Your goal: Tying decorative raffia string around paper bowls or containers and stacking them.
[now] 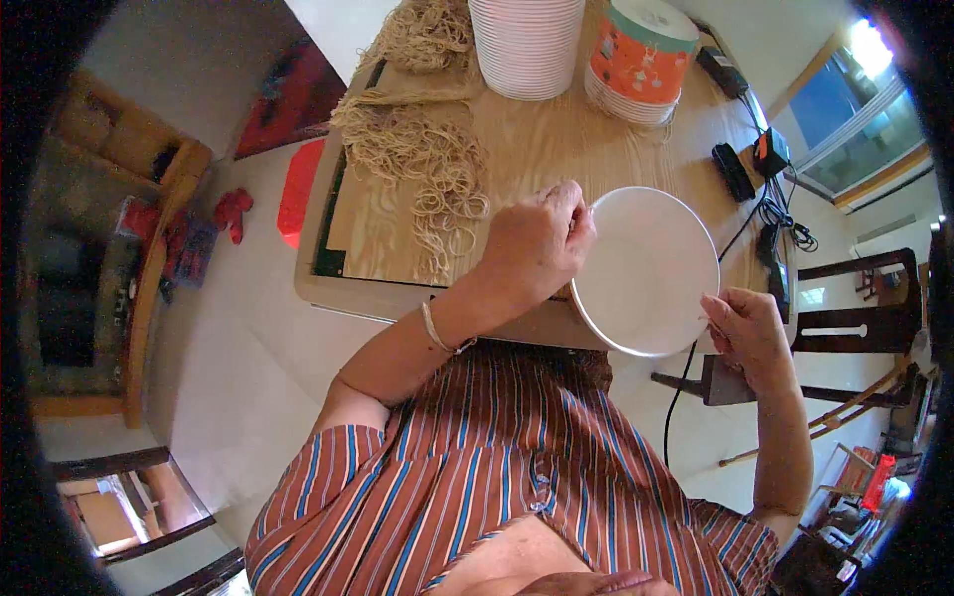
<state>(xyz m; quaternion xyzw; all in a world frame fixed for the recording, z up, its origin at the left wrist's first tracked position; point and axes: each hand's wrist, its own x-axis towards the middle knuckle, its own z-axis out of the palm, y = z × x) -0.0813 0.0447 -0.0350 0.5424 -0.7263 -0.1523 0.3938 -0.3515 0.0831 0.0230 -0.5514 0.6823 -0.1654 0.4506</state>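
Note:
A white paper bucket (648, 268) is tilted with its round mouth facing me, at the table's near edge. My right hand (747, 333) pinches its right rim, the thumb lying just inside. My left hand (542, 238) is closed in a fist against the left rim; what its fingers hold, if anything, is hidden. Left of that hand, loose tan twine (407, 139) lies in loops on the table, with another twine heap (427, 38) behind it. At the back stand a tall stack of white buckets (527, 45) and an upside-down orange and green printed bucket (644, 60) over more rims.
The wooden table (537, 144) carries black power adapters (770, 154) and a black box (732, 172) along its right side. Cables (790, 223) hang off that edge. A dark wooden chair (855, 323) stands to the right. Left on the floor is a red stool (298, 194).

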